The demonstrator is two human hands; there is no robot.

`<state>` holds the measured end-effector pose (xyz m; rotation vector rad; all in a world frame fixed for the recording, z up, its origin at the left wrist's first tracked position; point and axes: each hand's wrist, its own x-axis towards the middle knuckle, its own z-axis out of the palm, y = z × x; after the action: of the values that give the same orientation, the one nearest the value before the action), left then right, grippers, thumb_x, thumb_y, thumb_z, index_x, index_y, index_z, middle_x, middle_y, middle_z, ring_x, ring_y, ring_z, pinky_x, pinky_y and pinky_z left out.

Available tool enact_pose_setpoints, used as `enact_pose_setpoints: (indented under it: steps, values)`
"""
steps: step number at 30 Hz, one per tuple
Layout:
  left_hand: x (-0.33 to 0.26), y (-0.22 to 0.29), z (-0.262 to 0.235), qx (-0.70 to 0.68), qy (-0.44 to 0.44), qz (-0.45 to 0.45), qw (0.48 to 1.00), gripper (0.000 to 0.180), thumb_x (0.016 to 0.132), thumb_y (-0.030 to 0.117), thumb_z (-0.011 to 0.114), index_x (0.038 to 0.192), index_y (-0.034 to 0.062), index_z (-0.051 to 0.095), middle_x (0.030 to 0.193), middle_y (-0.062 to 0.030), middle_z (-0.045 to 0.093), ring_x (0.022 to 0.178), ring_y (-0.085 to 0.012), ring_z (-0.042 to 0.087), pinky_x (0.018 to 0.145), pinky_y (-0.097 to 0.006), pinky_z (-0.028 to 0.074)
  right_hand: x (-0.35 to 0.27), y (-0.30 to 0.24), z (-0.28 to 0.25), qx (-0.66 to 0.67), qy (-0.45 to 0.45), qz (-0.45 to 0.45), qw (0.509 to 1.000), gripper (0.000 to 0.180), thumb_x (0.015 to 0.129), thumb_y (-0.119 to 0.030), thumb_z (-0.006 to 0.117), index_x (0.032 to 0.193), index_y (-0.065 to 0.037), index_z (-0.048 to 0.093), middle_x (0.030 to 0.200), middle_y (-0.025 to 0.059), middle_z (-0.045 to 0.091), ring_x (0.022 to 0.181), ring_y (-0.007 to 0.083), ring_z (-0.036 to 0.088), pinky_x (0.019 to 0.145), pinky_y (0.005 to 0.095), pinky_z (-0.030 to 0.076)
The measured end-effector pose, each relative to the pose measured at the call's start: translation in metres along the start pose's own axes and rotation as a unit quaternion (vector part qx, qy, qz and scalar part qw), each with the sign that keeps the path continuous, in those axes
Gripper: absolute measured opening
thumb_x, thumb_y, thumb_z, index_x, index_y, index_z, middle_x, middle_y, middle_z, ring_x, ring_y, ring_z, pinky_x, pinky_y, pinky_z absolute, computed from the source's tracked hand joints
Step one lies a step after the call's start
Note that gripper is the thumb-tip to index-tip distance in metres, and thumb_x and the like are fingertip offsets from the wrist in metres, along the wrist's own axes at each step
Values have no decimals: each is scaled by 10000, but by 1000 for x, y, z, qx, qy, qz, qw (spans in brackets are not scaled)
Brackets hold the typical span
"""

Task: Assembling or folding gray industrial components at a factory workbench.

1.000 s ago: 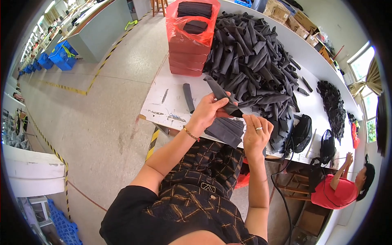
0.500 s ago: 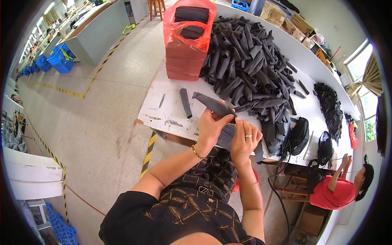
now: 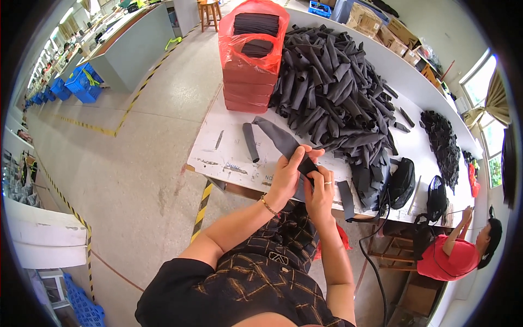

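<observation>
A dark grey fabric strip point(image 3: 277, 135) stretches over the table's front edge, its far end pointing up and left. My left hand point(image 3: 287, 177) grips it with the thumb on top, near its middle. On the same strip, my right hand point(image 3: 320, 192) closes its fingers at the near end, close beside the left. A rolled dark fabric tube point(image 3: 250, 143) lies on the white table point(image 3: 210, 144), left of the strip. Beyond my hands rises a large heap of similar dark fabric pieces point(image 3: 332, 82). A flat dark strip point(image 3: 346, 199) hangs at the table edge to the right.
A red plastic bag point(image 3: 248, 87) of stacked dark pieces stands at the far left of the table. Black bundles point(image 3: 402, 182) and a black cable point(image 3: 376, 267) are at the right. A person in red point(image 3: 449, 256) sits farther right, near a smaller dark pile point(image 3: 440, 147).
My right hand has shifted slightly down and left along the strip, and its fingers have curled in more. The strip now shows a broader face. The view has shifted slightly.
</observation>
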<state>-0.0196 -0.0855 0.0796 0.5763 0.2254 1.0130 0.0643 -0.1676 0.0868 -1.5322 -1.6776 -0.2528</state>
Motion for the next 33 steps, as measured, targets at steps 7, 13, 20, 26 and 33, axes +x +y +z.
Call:
enact_pose_setpoints:
  steps: [7,13,20,26,33]
  values:
    - [-5,-6,-12,-96,46,-45,993,248,996,248,497,1084,30,578,1101,-159,661,1075,-239,612,942,-345,481,6,-3,9,33,-27,24,999,228,782,68,624,978,1,527,994,189,539,864,381,522,739,451,450]
    - [-5,1,-4,-33,69,-74,994,282,989,260,513,1109,8,552,1042,-153,671,1002,-259,645,917,-366,499,9,-3,7,56,-20,31,998,217,790,60,628,965,-3,516,1001,193,536,880,383,531,753,450,458]
    - [19,39,3,-24,16,19,999,300,992,292,504,1096,17,562,807,-95,655,818,-266,671,781,-374,519,-20,13,-15,54,-102,77,990,321,765,-36,735,977,-14,494,1050,205,530,870,378,558,708,423,480]
    - [18,32,2,-37,-5,20,999,284,992,283,504,1072,18,569,820,-94,654,808,-266,667,787,-383,512,5,-8,-26,58,-38,90,994,308,761,-40,749,952,-2,509,1023,202,555,895,370,565,752,422,483]
    - [16,28,10,-39,22,24,999,272,991,278,510,1059,23,573,825,-96,658,826,-272,669,801,-385,510,-1,-2,-22,3,-33,-32,999,261,791,-1,705,982,-11,527,972,188,576,848,365,593,689,418,509]
